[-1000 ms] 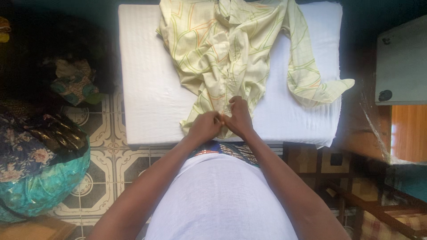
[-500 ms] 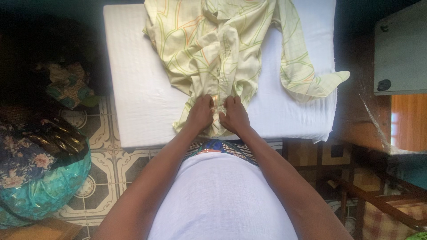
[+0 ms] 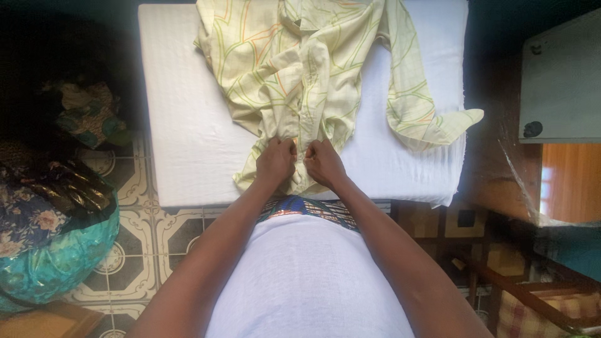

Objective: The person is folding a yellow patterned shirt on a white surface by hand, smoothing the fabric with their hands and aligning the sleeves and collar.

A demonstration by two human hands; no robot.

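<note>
Yellow shirt (image 3: pixel 300 75) pinched by both fisted hands.

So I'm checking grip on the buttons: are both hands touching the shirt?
Touching. The head view shows the left hand and right hand pinching the shirt front.

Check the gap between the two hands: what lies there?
In the head view, the shirt's button strip lies between the left hand and right hand.

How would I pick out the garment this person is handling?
Find the white padded table in the middle. Spread over it lies a pale yellow shirt with green and orange line patterns, one sleeve trailing to the table's edge. Both the left hand and the right hand pinch its front; the other fabrics are dark bundles on the floor.
</note>
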